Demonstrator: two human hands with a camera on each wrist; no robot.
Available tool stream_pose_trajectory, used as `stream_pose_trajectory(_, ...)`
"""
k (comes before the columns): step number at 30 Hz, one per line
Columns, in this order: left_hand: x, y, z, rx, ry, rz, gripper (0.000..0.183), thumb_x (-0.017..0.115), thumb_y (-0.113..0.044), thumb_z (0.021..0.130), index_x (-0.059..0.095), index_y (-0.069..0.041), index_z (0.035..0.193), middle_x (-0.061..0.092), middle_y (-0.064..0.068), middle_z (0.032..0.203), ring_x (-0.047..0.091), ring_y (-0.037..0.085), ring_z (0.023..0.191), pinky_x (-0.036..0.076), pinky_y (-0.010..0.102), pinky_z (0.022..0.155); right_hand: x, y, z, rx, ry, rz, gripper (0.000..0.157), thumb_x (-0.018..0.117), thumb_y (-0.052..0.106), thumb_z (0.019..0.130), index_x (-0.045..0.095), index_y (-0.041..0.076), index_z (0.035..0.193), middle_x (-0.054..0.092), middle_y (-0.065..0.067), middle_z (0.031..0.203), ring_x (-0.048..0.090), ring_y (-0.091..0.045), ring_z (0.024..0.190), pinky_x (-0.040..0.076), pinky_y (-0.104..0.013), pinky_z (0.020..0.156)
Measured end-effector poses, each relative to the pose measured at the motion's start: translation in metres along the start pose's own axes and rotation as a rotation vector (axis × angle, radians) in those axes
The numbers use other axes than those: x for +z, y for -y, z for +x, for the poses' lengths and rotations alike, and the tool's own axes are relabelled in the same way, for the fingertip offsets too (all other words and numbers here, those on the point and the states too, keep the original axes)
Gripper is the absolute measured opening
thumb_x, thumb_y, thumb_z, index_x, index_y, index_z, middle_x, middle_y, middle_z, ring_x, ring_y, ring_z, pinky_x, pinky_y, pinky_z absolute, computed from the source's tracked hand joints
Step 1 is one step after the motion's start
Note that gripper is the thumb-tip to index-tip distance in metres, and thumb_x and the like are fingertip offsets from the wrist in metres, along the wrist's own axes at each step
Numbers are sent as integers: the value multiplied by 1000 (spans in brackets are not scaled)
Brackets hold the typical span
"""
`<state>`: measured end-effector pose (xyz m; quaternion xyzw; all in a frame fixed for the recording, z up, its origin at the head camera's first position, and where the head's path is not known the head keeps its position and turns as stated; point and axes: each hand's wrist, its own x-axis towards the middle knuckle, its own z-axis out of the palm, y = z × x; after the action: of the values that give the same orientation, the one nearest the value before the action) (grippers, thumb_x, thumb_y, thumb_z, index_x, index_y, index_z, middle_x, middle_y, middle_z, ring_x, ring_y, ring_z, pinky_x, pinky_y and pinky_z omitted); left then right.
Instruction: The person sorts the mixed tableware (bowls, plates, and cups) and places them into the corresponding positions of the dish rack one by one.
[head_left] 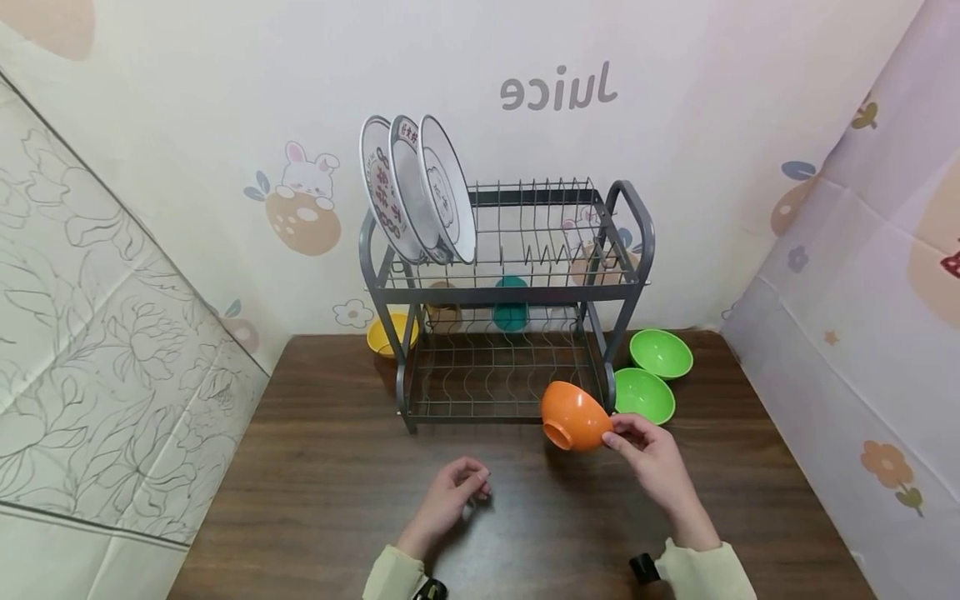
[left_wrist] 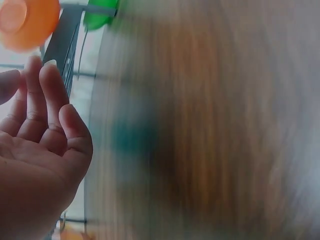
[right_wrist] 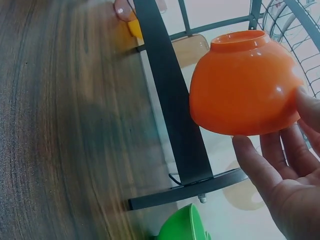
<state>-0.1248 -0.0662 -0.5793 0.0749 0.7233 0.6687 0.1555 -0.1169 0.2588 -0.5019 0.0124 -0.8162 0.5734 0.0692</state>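
Observation:
An orange bowl (head_left: 576, 417) is tilted on its side, its foot ring facing the front left. My right hand (head_left: 656, 462) pinches its right edge between thumb and fingers, in front of the lower right of the dish rack (head_left: 510, 294). In the right wrist view the bowl (right_wrist: 245, 85) overlaps the rack's dark frame (right_wrist: 172, 95), with the thumb on its outside. My left hand (head_left: 450, 500) hovers over the table left of the bowl, fingers loosely bent and holding nothing; its palm (left_wrist: 40, 170) shows in the left wrist view.
Three patterned plates (head_left: 450, 196) stand upright at the upper tier's left. Two green bowls (head_left: 660, 353) sit right of the rack on the wooden table (head_left: 315, 492). A yellow bowl (head_left: 386, 333) is at its left; a teal cup (head_left: 512, 304) shows behind the wires.

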Motion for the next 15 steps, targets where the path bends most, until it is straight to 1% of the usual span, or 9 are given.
stream_pose_trajectory(4, -15, 2, 0, 6, -75, 28, 24, 61, -18, 99, 64, 4, 107, 69, 13, 88, 65, 25, 80, 51, 37, 74, 1, -1, 2, -7, -3, 63, 20, 68, 2, 93, 64, -8, 110, 65, -10, 94, 64, -10, 84, 54, -22, 75)
stream_pose_trajectory(6, -21, 5, 1, 5, -84, 41, 23, 61, -18, 99, 64, 3, 106, 69, 12, 88, 65, 24, 79, 51, 37, 74, 1, -2, 3, -5, -5, 104, 20, 67, -1, 93, 62, -10, 111, 65, -7, 94, 65, -10, 84, 55, -23, 76)
stream_pose_trajectory(8, -24, 9, 1, 0, -78, 50, 23, 62, -20, 99, 64, 2, 105, 69, 11, 87, 65, 23, 79, 51, 36, 73, 2, -2, 4, -3, -6, 141, 20, 66, -3, 93, 61, -12, 111, 65, -4, 93, 66, -10, 84, 56, -24, 76)
stream_pose_trajectory(10, -22, 12, 1, -3, -64, 60, 24, 62, -22, 98, 64, 0, 104, 69, 8, 86, 65, 21, 78, 51, 34, 73, 2, -2, 5, -2, -6, 174, 21, 65, -4, 93, 60, -13, 111, 66, -1, 94, 66, -10, 84, 56, -26, 76)
stream_pose_trajectory(15, -9, 14, -2, -5, -43, 53, 22, 61, -20, 99, 64, 1, 102, 69, 10, 84, 65, 23, 78, 50, 33, 72, 5, -1, 6, 5, -16, 221, 24, 66, -6, 92, 59, -15, 113, 66, 0, 94, 66, -10, 83, 57, -27, 76)
